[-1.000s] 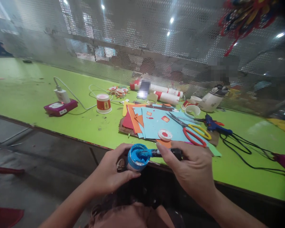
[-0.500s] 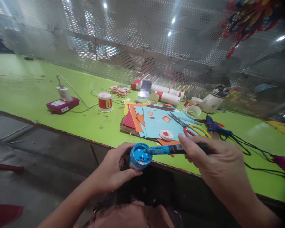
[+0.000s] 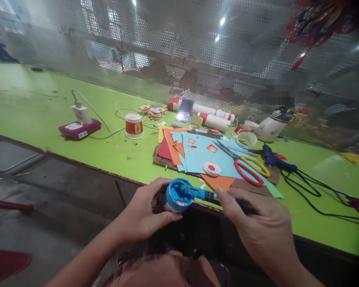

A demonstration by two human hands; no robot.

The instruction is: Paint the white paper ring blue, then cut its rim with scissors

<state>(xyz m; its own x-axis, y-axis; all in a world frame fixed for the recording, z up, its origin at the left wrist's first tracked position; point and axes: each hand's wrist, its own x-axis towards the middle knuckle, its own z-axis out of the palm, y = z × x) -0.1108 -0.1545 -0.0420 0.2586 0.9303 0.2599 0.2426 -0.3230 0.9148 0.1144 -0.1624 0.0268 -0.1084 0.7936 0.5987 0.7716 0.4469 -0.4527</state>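
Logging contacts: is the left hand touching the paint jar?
Touching. The head view shows the left hand holding the paint jar between thumb and fingers.

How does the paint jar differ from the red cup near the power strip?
The paint jar is smeared blue; the cup is red and white. The left hand holds the jar; the cup stands on the table. A brush reaches into the jar; none touches the cup. Both are round.

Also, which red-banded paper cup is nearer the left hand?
The red-banded paper cup between the purple plastic socket block and coloured paper stack; the other sits farther off, beyond that stack.
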